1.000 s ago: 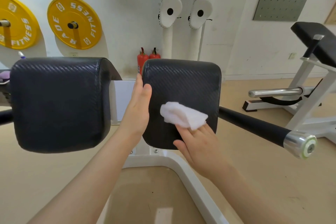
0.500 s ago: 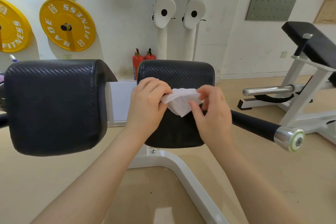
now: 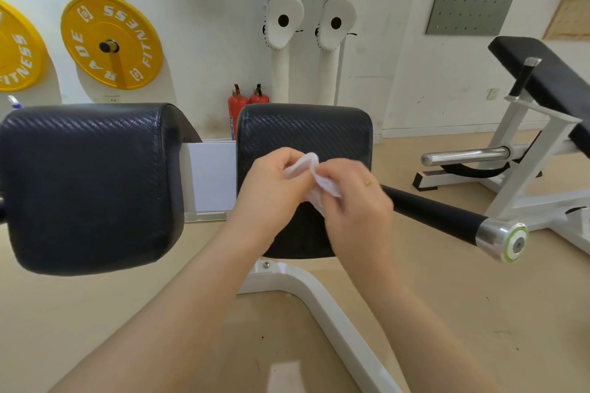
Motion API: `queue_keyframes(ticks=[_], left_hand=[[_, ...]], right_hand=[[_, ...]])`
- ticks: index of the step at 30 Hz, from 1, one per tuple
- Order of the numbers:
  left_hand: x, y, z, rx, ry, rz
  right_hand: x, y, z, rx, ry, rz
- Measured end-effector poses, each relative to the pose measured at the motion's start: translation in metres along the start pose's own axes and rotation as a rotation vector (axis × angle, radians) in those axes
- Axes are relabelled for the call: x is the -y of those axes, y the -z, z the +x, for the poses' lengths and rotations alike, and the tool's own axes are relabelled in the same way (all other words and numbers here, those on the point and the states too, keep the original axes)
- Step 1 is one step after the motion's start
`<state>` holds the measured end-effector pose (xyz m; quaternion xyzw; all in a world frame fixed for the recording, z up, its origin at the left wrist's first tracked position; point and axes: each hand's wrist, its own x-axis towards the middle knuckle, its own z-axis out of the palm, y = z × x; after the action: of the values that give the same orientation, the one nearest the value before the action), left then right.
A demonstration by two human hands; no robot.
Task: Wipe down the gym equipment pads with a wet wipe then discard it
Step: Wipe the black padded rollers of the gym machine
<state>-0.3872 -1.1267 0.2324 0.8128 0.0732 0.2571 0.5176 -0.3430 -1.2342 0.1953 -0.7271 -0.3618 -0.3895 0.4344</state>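
Note:
Two black textured pads sit side by side on a white machine frame: the left pad (image 3: 89, 182) and the right pad (image 3: 306, 134). In front of the right pad both hands hold a crumpled white wet wipe (image 3: 306, 169). My left hand (image 3: 271, 191) grips its upper left part with curled fingers. My right hand (image 3: 354, 201) pinches its lower right part. Most of the wipe is bunched between the two hands, lifted off the pad.
A black handle with a chrome end cap (image 3: 504, 241) sticks out to the right. A white bench frame with a black pad (image 3: 542, 73) stands at the right. Yellow weight plates (image 3: 111, 41) hang on the wall; two red fire extinguishers (image 3: 238, 105) stand behind the pads.
The right hand lifted the wipe off the right pad. The left hand left the pad's edge and joined it; both hands have since bunched the wipe tighter between them.

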Motion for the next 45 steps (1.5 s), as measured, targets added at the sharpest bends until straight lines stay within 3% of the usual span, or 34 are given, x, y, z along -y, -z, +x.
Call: queue_keyframes(ticks=[4, 6, 9, 12, 15, 19, 26, 29, 34, 36, 42, 45], left_hand=[[-0.006, 0.004, -0.009, 0.176, 0.163, -0.446], [-0.004, 0.008, -0.013, 0.231, 0.188, -0.546], [0.003, 0.013, -0.014, 0.216, 0.120, -0.341], [0.010, 0.018, -0.011, -0.082, -0.110, 0.152], [0.024, 0.017, -0.006, -0.232, -0.097, 0.433], [0.043, 0.018, -0.008, -0.066, -0.042, 0.382], [0.047, 0.022, -0.007, -0.013, -0.065, 0.481], [0.047, 0.022, -0.007, -0.010, -0.055, 0.470], [0.045, 0.020, -0.005, -0.014, -0.035, 0.506], [0.045, 0.020, -0.005, -0.020, -0.032, 0.509], [0.049, 0.021, -0.006, -0.027, -0.075, 0.488], [0.050, 0.021, -0.006, -0.031, -0.089, 0.474]], right_hand=[[-0.003, -0.006, -0.019, 0.075, 0.055, -0.022], [-0.009, -0.007, -0.022, 0.063, 0.122, -0.061], [-0.018, -0.003, -0.013, -0.026, 0.188, -0.065], [-0.031, 0.001, 0.013, -0.098, 0.131, -0.058], [-0.045, -0.007, 0.034, -0.067, 0.089, -0.126], [-0.059, -0.021, 0.006, 0.040, 0.271, -0.186], [-0.071, -0.015, -0.044, 0.196, 0.579, -0.243], [-0.075, -0.011, -0.018, 0.124, 0.548, -0.260], [-0.080, -0.010, 0.026, -0.035, 0.285, -0.299], [-0.076, -0.011, 0.028, -0.047, 0.263, -0.282], [-0.061, -0.012, -0.059, 0.147, 0.392, -0.254], [-0.065, -0.013, -0.061, 0.198, 0.462, -0.272]])
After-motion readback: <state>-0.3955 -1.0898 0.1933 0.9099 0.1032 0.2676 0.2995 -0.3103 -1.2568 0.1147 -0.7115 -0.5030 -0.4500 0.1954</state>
